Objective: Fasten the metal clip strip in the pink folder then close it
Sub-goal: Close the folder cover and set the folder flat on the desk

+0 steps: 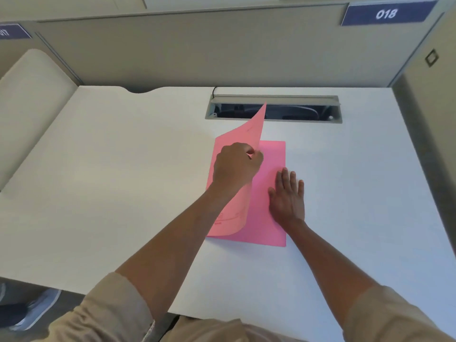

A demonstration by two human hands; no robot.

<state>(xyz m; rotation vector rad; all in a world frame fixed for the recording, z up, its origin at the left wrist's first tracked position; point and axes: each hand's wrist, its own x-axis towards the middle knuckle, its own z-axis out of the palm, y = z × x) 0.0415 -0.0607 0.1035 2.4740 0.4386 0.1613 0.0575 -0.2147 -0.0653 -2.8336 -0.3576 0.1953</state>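
Note:
A pink folder (269,156) lies on the white desk (123,169) in front of me. My left hand (235,165) pinches the right edge of its front cover (249,133), which stands lifted and curled, its far corner pointing up toward the cable slot. My right hand (287,196) rests flat, fingers spread, on the right side of the folder's inner page, near its right edge. The metal clip strip is not visible; the raised cover and my left hand hide the spine area.
A recessed cable slot (274,109) with an open lid runs along the back of the desk, just beyond the folder. Grey partition walls (197,53) enclose the desk at the back and right. A sign reading 018 (386,14) is at the upper right.

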